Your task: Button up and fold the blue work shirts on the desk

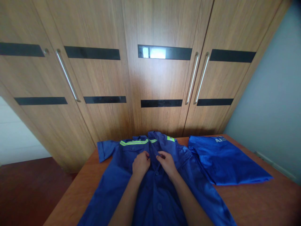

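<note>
A dark blue work jacket point(127, 160) with yellow-green reflective strips lies front up on the brown table point(80, 185), its collar toward the wardrobe. Near the upper middle of the front opening, my left hand point(141, 162) pinches one edge of the jacket. Just to its right, my right hand point(166, 160) has thumb and fingertips closed on the other edge. A small gap separates the two hands. Buttons show on the front below them.
A bright blue folded cloth point(230, 163) with pale lettering lies on the table at the right, against the jacket's sleeve. A wooden wardrobe point(103, 78) with metal handles stands behind the table. A pale wall point(270, 103) rises at the right.
</note>
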